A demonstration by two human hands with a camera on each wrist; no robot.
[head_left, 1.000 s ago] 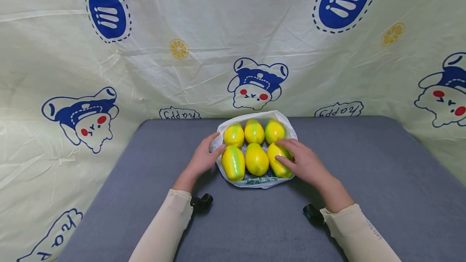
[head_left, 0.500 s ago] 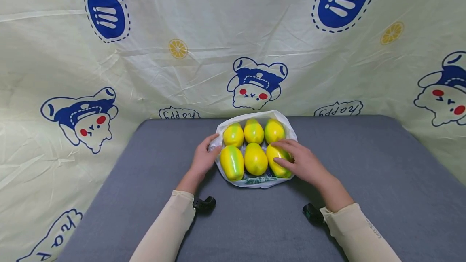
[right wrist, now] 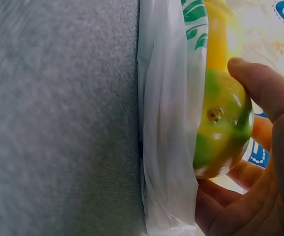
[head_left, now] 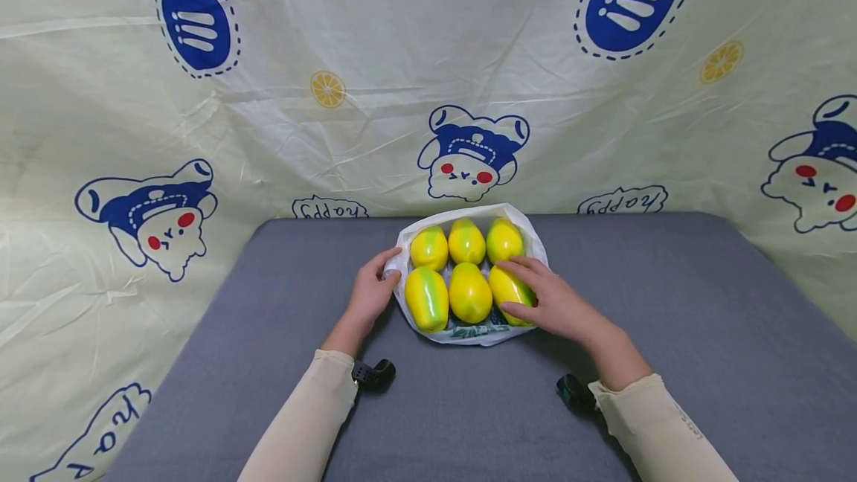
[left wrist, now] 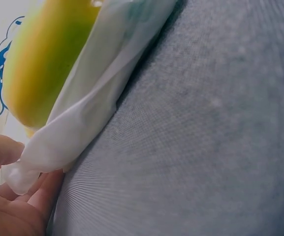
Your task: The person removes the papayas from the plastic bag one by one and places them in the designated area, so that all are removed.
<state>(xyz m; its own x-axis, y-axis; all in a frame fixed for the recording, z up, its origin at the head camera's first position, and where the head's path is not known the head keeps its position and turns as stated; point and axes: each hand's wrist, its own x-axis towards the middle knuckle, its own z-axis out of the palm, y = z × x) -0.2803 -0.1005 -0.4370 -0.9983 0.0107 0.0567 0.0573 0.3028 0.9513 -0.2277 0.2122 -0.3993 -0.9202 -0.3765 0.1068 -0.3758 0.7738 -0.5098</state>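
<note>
A white plastic bag [head_left: 485, 338] lies with its mouth wide, and several yellow papayas streaked with green sit inside in two rows. My left hand [head_left: 371, 287] is at the bag's left edge; in the left wrist view its thumb and fingers pinch a gathered corner of the plastic [left wrist: 21, 174]. At the front right papaya [head_left: 510, 285], my right hand [head_left: 557, 302] grips with thumb on the near side and fingers over the far side. The right wrist view shows this papaya's blossom end [right wrist: 220, 125] between thumb and fingers, behind the bag's side wall [right wrist: 166, 128].
The bag stands near the back edge of a grey cloth-covered table [head_left: 469, 415]. Behind it hangs a pale printed curtain [head_left: 395, 147] that also drapes down both sides. Black wrist cameras [head_left: 375, 376] sit below both hands.
My left hand has drifted slightly left, its thumb drawing away from the papayas onto the bag's edge. The right thumb has shifted slightly on its papaya. The bag and fruit stay in place.
</note>
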